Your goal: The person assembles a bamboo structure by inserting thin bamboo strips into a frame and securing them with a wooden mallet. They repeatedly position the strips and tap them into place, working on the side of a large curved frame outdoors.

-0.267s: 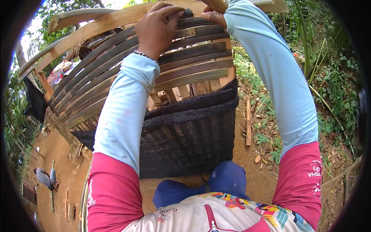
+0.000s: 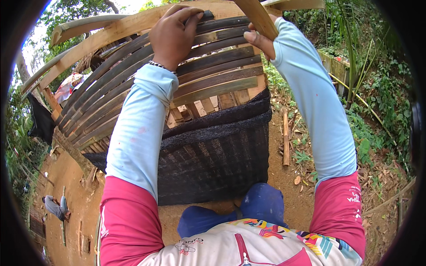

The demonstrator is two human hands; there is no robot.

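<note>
Dark bamboo slats [image 2: 222, 55] run in bowed rows across a pale wooden frame [image 2: 113, 29]. At the top row, my left hand [image 2: 171, 37] is closed, thumb and fingers pinching the short dark end of a bamboo slat [image 2: 207, 16] against the frame. My right hand [image 2: 262, 42] is to the right of the slat ends, wrapped round a flat brown piece of wood [image 2: 259, 18]. That wood tilts up and leaves the picture at the top, so its far end is hidden. Black mesh netting [image 2: 213, 155] covers the lower part of the slatted panel.
Blue-clad knees [image 2: 262, 204] are close below the netting. On the ground to the right is a wooden stick [image 2: 285, 137], beside leafy plants [image 2: 364, 146]. Far off at the left, a bent-over person [image 2: 54, 206] is near a long pole [image 2: 63, 221].
My right hand has moved down and to the right, away from the slat's end, and more of the brown wood shows. My left hand keeps its pinch, slightly farther left in view.
</note>
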